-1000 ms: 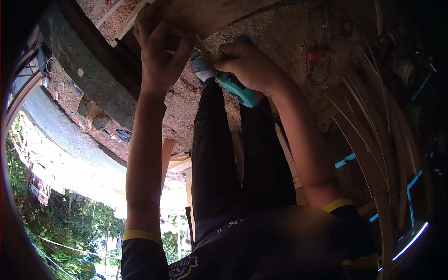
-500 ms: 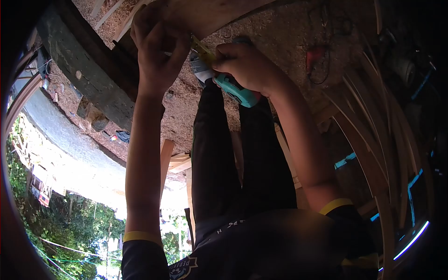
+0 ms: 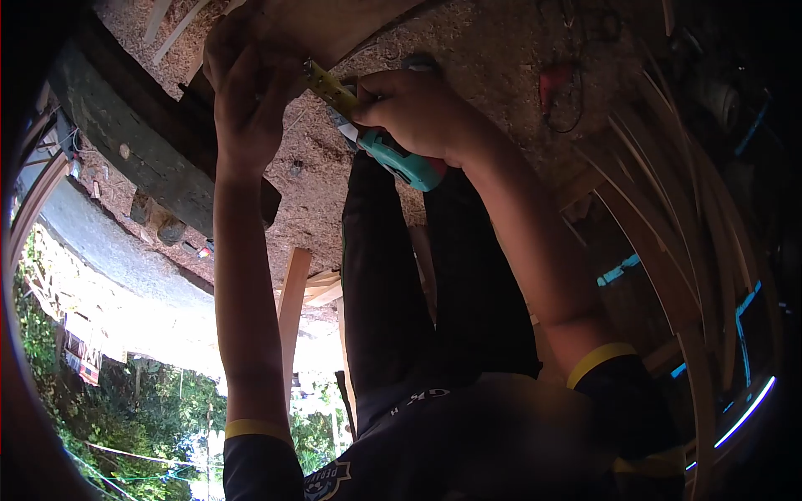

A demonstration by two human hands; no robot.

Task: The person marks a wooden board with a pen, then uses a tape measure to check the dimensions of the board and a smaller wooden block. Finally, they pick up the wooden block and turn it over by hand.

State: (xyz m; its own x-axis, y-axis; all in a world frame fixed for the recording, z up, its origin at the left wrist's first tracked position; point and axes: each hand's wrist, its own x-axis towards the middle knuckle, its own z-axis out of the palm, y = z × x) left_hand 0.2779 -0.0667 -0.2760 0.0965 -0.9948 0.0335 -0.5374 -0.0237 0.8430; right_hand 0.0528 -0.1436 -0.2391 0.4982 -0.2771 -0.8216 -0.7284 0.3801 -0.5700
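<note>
My right hand [image 3: 418,113] is wrapped round a teal tape measure [image 3: 405,161]. Its yellow blade [image 3: 332,88] is drawn out a short way, and the blade's tip reaches the edge of a wooden board [image 3: 334,25] at the top of the view. On the left, my left hand [image 3: 246,108] has its fingers curled at the board's near edge, closed on it; the fingertips are in shadow and partly hidden. Below the blade, one of my shoes shows in part.
A thick, dark timber beam [image 3: 125,150] runs along the left side. Long wooden strips [image 3: 660,200] lean at the right. A red tool with a cord [image 3: 551,83] lies on the sawdust-covered ground [image 3: 309,200]. A light wood piece [image 3: 292,288] stands beside my left leg.
Both hands and the tape measure have shifted left in the view. More of the yellow blade shows between my right hand and the board. My left hand stays at the board.
</note>
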